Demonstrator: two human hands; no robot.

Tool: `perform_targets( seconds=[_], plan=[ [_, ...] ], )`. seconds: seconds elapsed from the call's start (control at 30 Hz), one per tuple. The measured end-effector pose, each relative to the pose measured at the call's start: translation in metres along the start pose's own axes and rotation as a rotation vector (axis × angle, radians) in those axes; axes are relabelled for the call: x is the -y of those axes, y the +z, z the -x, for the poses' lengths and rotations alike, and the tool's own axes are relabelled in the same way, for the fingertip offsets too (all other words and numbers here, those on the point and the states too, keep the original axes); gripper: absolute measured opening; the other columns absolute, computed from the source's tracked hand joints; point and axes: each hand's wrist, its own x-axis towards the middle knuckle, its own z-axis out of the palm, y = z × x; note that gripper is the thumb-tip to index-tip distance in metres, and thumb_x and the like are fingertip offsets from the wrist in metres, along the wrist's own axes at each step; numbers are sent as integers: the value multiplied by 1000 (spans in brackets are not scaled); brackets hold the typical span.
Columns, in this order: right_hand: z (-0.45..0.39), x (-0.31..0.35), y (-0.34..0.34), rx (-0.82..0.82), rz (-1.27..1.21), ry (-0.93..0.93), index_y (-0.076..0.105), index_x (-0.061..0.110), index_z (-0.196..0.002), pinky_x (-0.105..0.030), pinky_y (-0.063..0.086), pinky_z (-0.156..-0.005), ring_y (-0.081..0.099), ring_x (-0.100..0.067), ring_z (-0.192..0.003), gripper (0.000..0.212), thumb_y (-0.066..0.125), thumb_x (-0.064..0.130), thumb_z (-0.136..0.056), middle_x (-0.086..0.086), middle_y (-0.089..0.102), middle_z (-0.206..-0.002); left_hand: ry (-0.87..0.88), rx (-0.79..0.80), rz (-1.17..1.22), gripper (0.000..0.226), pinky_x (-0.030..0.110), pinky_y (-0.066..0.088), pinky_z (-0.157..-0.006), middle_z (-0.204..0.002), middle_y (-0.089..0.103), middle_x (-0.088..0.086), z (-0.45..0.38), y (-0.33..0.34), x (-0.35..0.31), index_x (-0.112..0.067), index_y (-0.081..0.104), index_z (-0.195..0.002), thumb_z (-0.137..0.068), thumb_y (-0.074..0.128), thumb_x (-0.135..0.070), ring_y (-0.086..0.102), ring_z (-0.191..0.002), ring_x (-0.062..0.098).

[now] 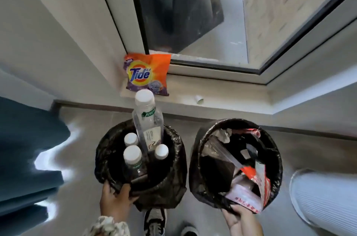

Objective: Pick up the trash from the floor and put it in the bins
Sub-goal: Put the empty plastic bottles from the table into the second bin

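Two round bins lined with black bags stand side by side on the grey floor. The left bin [174, 160] holds several clear plastic bottles with white caps; the tallest bottle [147, 120] sticks up well above the rim. The right bin [274, 160] is full of paper and plastic wrappers, some red and white [255, 183]. My left hand [114, 200] grips the near rim of the left bin. My right hand [239, 220] grips the near rim of the right bin, at a white and red wrapper.
An orange Tide detergent bag [147, 74] leans on a low window ledge behind the bins, with a small white paper cup [199, 99] lying to its right. Dark blue fabric [25, 150] fills the left. A white ribbed appliance [326, 201] stands at right. My shoes [154, 222] are below.
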Motion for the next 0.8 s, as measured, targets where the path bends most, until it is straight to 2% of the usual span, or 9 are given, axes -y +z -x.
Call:
perform_targets(
  seconds=[0.1,0.2,0.23,0.33,0.37,0.43,0.5,0.67,0.8],
  plan=[
    [-51,-18,8,-61,-14,25,52,-6,-104,-33,55,-42,68,-27,-53,34,37,-21,-77,-16,69,-64,45,29,-116,54,50,47,-88,-136,49,10,-44,8,29,-18,37,-140,-92,51,1,56,-107,36],
    [-89,-34,9,-83,-42,67,46,-12,-119,-32,53,-40,62,-36,-70,37,38,-17,-83,-28,60,-100,89,48,-122,55,50,47,-88,-139,48,11,-66,15,50,-17,36,-141,-92,49,3,54,-114,39],
    [-97,-37,10,-97,-27,65,44,-16,-123,-32,54,-40,62,-35,-72,40,38,-17,-83,-27,59,-100,87,47,-124,56,51,47,-88,-141,45,11,-72,19,53,-18,34,-142,-92,48,3,52,-115,38],
    [-118,-49,9,-110,-31,68,42,-16,-128,-32,55,-44,67,-31,-66,46,40,-17,-81,-23,66,-75,76,62,-115,56,52,45,-91,-144,42,10,-86,26,65,-17,32,-144,-94,45,4,50,-114,34],
    [-121,-49,11,-108,-22,75,43,-15,-128,-32,55,-44,66,-31,-68,46,40,-16,-82,-21,66,-74,90,69,-109,56,53,45,-91,-143,43,11,-89,28,67,-17,32,-144,-94,44,4,51,-114,34],
    [-129,-51,11,-98,-45,90,44,-13,-127,-31,55,-43,62,-30,-75,43,40,-15,-84,-20,63,-84,111,78,-99,55,49,53,-82,-140,46,9,-93,34,75,-17,33,-144,-94,43,5,52,-114,34],
    [-137,-54,11,-90,-53,103,45,-12,-126,-31,55,-43,61,-30,-78,42,40,-15,-84,-19,60,-89,114,86,-68,54,37,57,-72,-132,49,5,-98,40,83,-18,34,-143,-94,42,6,53,-111,32],
    [-151,-59,13,-117,-37,102,48,-7,-119,-30,54,-41,62,-30,-70,37,41,-16,-84,-19,59,-86,78,30,-54,56,36,58,-67,-130,51,8,-113,60,102,-18,34,-141,-91,41,5,56,-110,43],
    [-154,-61,17,-103,-49,92,49,-4,-107,-32,56,-44,61,-30,-71,27,42,-17,-84,-22,59,-87,27,16,-56,62,31,58,-64,-129,51,8,-117,64,110,-26,27,-144,-90,40,2,58,-107,42]
  ],
)
